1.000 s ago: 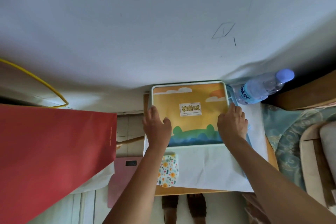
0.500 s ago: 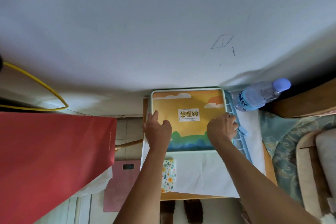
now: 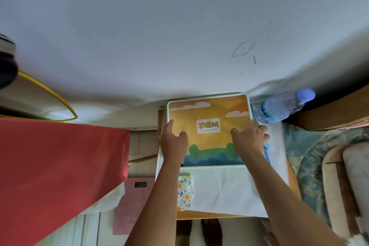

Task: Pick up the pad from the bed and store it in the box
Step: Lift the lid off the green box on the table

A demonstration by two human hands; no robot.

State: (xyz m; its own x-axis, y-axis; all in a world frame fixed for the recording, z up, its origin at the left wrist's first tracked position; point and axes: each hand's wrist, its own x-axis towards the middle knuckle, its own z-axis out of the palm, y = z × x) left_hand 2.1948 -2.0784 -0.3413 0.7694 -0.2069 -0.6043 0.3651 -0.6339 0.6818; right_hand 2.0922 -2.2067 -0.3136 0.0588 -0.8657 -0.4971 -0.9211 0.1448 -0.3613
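The pad (image 3: 207, 126) lies flat inside the box (image 3: 207, 167), printed label upright, clouds toward the wall. Left hand (image 3: 173, 142) and right hand (image 3: 249, 138) press open-fingered on its side edges, apparently not gripping.

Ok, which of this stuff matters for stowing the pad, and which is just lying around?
In the job:
- pad, printed orange, lying in the box
- box, pale rim
- left hand and right hand, pressing on the pad

Lying about:
- water bottle
- red bag
- flowered cloth
- pink scale
- yellow cable
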